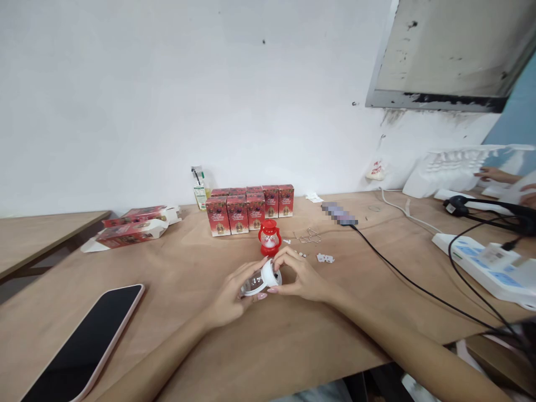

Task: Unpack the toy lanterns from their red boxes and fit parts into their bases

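Two bare hands meet at the center of the frame, slightly below the middle, over a brown wooden table [251, 352]. Between them, tilted, is a clear-and-white piece [270, 274] with a broad white collar. The left hand [229, 295] grasps its clear body, fingers along the top and thumb beneath; the right hand [305, 278] grips the collar between thumb and fingers.

Just above the hands stands a small upright red lantern [270, 238]. To its right lie thin bent wires [309, 237] and small white parts [325, 258]. Behind the lantern, at the center, red printed boxes [238, 218] stand in rows near a pale wall [146, 100]. Opened red cartons [133, 233] lie at middle left, and a dark-screened phone [86, 343] fills the lower left.

At right, a black cable [402, 273] runs from a blurred-out device [338, 214] toward the lower right, near a white power strip [488, 273]. Another person's hand [498, 175] touches stacked white items [444, 173] at the right edge.
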{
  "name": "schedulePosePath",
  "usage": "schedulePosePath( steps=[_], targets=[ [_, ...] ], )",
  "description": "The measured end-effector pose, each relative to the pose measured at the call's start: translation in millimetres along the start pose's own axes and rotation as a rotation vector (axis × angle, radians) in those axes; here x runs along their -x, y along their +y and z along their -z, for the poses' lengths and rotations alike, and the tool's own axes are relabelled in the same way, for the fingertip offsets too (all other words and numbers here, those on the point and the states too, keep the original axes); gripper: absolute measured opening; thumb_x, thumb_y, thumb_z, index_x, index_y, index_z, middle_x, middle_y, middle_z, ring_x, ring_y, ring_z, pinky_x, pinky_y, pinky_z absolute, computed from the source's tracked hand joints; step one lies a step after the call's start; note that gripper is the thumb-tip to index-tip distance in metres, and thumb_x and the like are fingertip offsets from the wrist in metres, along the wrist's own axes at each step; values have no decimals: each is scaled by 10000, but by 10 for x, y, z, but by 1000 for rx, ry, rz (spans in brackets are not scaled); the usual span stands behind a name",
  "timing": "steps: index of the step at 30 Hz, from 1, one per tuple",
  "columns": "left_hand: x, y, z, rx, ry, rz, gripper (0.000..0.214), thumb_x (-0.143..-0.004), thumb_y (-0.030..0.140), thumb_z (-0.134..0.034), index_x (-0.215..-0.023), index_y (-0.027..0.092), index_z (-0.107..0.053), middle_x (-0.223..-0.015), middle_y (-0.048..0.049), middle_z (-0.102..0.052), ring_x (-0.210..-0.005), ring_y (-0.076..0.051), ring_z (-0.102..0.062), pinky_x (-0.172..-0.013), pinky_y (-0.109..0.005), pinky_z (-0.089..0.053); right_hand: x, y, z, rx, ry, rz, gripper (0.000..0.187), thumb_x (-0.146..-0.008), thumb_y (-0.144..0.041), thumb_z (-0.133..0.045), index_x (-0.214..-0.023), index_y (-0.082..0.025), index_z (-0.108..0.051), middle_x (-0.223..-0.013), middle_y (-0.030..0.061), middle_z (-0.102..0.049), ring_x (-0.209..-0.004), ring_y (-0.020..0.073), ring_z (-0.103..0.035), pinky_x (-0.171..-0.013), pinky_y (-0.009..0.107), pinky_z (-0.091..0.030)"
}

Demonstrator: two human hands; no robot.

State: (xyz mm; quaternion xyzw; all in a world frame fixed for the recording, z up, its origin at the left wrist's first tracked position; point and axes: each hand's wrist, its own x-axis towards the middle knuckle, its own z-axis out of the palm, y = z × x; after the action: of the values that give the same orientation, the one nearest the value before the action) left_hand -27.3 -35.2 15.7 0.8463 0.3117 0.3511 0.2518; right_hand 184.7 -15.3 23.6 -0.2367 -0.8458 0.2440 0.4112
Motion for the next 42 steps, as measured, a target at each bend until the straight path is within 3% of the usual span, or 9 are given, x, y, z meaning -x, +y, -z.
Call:
schedulePosePath(
  steps=[16,22,30,42],
  targets=[
    [-16,-17,-7,19,11,12,524,-824,281,-571,-1315,207,-402,-1251,-117,-525,-1104,-212,-536,-923,-359,-447,-11,26,4,-27,-18,-54,296,-712,-329,-711,-832,-208,-470,-938,25,-502,-858,149,-514,-774,288,-426],
    [-20,-12,-2,22,17,45,527,-817,300,-581,-1310,212,-417,-1242,-112,-533,-1114,-227,-529,-940,-381,-436,-2,24,1,-16,-23,-50,233,-746,-340,-677,-751,-199,-492,-975,39,-504,-910,161,-535,-829,313,-427],
    [-15,-48,-23,-4,77,63,537,-812,297,-583,-1315,218,-415,-1257,-106,-531,-1129,-227,-523,-957,-382,-425,23,102,-82,-63,70,-64,286,-728,-340,-698,-935,-219,-541,-997,42,-553,-928,161,-549,-823,318,-465],
    [-30,-34,-18,32,95,86,537,-817,293,-580,-1315,203,-403,-1293,-125,-504,-1167,-232,-498,-981,-419,-410,20,41,-120,-11,167,-75,240,-729,-348,-697,-918,-220,-624,-993,52,-622,-947,183,-585,-850,345,-443]
  ],
)
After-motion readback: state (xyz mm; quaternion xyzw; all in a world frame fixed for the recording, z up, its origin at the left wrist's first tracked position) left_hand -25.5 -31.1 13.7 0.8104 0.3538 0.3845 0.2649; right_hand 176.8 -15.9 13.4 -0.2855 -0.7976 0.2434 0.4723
